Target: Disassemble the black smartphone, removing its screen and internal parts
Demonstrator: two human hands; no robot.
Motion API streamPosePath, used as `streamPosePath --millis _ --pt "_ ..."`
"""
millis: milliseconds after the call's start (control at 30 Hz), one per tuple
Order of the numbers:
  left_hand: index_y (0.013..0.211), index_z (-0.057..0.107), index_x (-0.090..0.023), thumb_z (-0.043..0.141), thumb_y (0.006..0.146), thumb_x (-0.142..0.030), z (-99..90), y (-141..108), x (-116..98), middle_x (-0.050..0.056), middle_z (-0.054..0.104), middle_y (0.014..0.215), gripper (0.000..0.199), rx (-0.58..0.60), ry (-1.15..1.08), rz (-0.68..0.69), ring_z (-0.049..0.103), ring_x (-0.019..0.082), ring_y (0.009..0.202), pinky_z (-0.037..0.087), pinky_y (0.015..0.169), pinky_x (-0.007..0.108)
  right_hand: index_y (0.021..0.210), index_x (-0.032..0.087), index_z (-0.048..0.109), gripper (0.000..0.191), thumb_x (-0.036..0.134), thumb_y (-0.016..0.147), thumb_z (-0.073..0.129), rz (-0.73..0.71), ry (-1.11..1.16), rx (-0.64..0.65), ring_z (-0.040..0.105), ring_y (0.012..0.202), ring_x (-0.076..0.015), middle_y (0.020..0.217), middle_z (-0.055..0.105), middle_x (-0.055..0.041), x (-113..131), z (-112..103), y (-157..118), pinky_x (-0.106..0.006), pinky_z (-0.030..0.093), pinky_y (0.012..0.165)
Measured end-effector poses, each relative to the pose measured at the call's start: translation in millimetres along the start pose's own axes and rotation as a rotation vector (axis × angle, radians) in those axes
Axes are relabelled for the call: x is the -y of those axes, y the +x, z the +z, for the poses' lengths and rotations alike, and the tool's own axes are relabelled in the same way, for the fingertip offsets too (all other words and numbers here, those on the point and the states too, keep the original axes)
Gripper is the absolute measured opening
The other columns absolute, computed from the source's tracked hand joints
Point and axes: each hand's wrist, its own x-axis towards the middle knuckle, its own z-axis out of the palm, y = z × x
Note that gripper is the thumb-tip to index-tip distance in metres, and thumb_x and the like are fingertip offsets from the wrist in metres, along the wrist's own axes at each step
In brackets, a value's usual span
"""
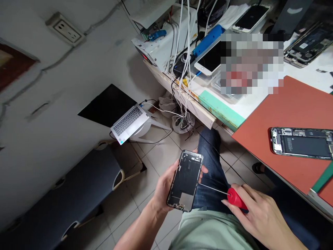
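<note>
My left hand [164, 185] grips a phone screen assembly [185, 178] by its edges, its dark inner side facing up, above my lap. My fingertips show along its right edge. My right hand [260, 211] is closed around the red handle of a screwdriver [236, 199]. The thin metal shaft points left, and its tip lies near the right edge of the screen assembly; whether they touch I cannot tell. An opened phone body [303, 143] with its battery showing lies on the orange mat [262, 121] to the right.
A laptop [131, 119] rests on a white stool at the left. Hanging white cables [187, 45] cross the bench's left end. A white-framed phone [210, 60], another opened phone [307, 45] and a green-handled tool [322, 177] lie on the bench. A dark folding cot [78, 180] stands lower left.
</note>
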Motion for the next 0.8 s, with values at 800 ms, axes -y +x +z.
streamPosePath --millis 800 --pt "0.164 0.049 -0.02 0.045 0.113 -0.048 -2.5 3.0 -1.3 0.018 0.076 0.127 0.058 -0.016 -0.03 0.005 0.075 0.028 0.104 0.057 0.098 0.043 0.118 0.018 0.067 0.03 0.043 0.113 0.054 -0.003 -0.051 -0.029 0.064 0.057 -0.0166 0.08 0.066 -0.0022 4.0 -6.4 -0.1 -0.029 0.048 0.054"
